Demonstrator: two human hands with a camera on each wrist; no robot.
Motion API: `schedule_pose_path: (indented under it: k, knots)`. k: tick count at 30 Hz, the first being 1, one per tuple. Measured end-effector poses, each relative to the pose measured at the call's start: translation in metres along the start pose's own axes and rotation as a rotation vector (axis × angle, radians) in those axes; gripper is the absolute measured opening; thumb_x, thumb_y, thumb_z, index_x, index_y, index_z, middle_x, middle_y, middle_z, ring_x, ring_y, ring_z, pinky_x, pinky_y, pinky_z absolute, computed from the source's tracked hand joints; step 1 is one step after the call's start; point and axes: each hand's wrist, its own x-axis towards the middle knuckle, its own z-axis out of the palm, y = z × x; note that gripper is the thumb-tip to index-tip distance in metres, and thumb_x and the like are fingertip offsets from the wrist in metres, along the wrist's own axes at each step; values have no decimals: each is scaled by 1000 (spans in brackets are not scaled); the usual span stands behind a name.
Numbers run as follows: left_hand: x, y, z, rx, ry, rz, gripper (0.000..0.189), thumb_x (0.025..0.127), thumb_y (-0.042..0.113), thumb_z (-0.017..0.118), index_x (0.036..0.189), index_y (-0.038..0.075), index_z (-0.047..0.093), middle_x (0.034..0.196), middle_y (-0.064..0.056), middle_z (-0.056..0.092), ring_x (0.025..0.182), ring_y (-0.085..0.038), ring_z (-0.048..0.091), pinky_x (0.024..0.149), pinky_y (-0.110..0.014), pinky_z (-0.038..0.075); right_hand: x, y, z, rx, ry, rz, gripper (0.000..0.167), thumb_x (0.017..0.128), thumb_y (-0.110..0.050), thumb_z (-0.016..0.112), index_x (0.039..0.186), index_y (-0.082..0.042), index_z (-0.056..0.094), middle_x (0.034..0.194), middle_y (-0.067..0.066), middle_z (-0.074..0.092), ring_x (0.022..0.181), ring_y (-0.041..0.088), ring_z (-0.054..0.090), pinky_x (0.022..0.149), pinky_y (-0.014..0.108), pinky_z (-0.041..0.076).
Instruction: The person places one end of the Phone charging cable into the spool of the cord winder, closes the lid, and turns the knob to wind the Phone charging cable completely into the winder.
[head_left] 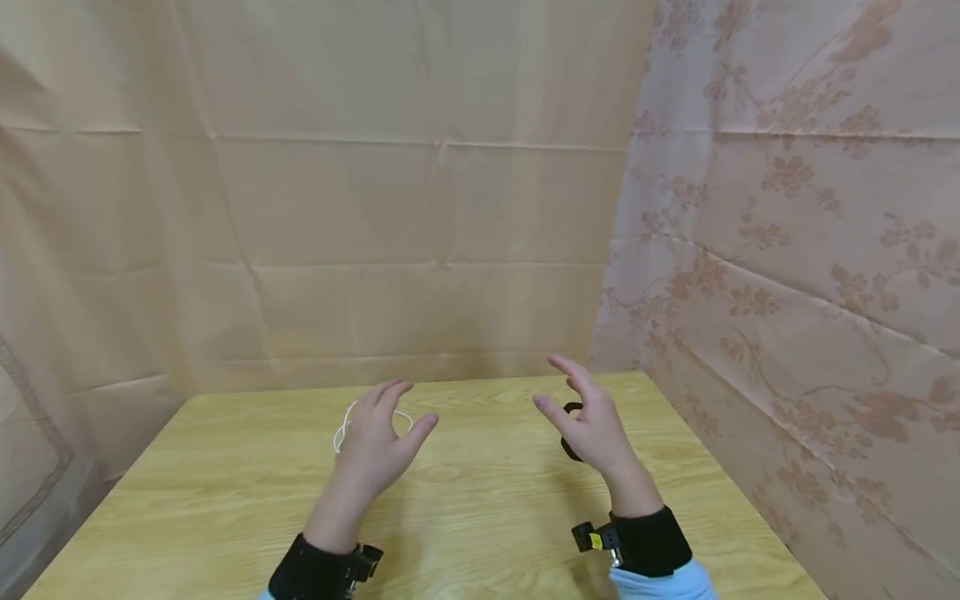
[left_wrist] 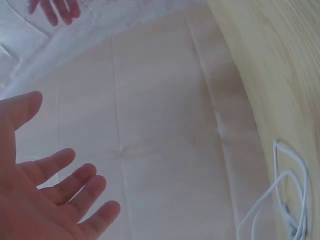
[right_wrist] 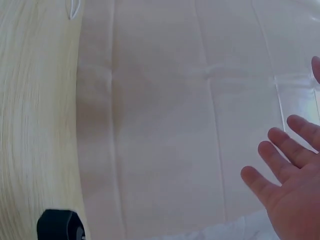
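Observation:
My left hand is raised above the table with fingers loosely extended and thumb apart, holding nothing. Beyond it, partly hidden by that hand in the head view, a looped white cable lies on the tabletop. The left wrist view shows the cable at the lower right, apart from the fingers. My right hand hovers too, palm facing inward and fingers spread, with nothing in it. Behind it lies a black curved object, mostly covered; the right wrist view shows a dark blocky part, its kind unclear.
Both hands are over a light wood-grain table. A beige curtain hangs behind its far edge, and a pink floral curtain runs along the right side. Black bands with small cameras wrap the wrists.

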Motion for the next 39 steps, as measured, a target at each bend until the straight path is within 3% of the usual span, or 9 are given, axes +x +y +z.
schedule_pose_path:
  k: [6, 11, 21, 28, 39]
  knots:
    - [6, 6, 11, -144, 21, -31, 59, 91, 36, 78, 136, 1, 60, 136, -19, 57, 125, -38, 53, 101, -56, 45, -1, 14, -14, -38, -20, 125, 67, 97, -30, 72, 153, -7, 43, 155, 16, 42, 141, 38, 39, 109, 62, 36]
    - [10, 7, 23, -211, 21, -36, 56, 89, 31, 80, 132, -1, 63, 127, -18, 64, 115, -35, 59, 95, -52, 49, -3, 27, -22, -99, -32, 216, 75, 95, -42, 72, 155, -8, 40, 156, 16, 40, 141, 40, 37, 107, 64, 37]
    - [10, 13, 38, -254, -88, -128, 50, 92, 37, 77, 129, 3, 66, 122, -12, 68, 115, -30, 60, 95, -51, 50, -9, 48, -31, -179, -115, 378, 95, 88, -60, 73, 158, -8, 33, 159, 19, 34, 143, 44, 32, 108, 67, 32]
    - [10, 16, 52, -261, -142, -176, 47, 92, 35, 77, 125, 3, 67, 118, -13, 69, 110, -30, 62, 92, -50, 51, -14, 65, -35, -245, -212, 446, 99, 89, -53, 75, 160, -4, 27, 159, 26, 30, 145, 49, 26, 109, 68, 30]
    - [9, 21, 75, -328, -237, -223, 46, 92, 35, 76, 122, 1, 67, 113, -12, 68, 107, -33, 63, 91, -47, 53, -20, 83, -31, -263, -329, 510, 109, 83, -55, 80, 157, 6, 27, 156, 32, 33, 142, 50, 32, 110, 64, 32]
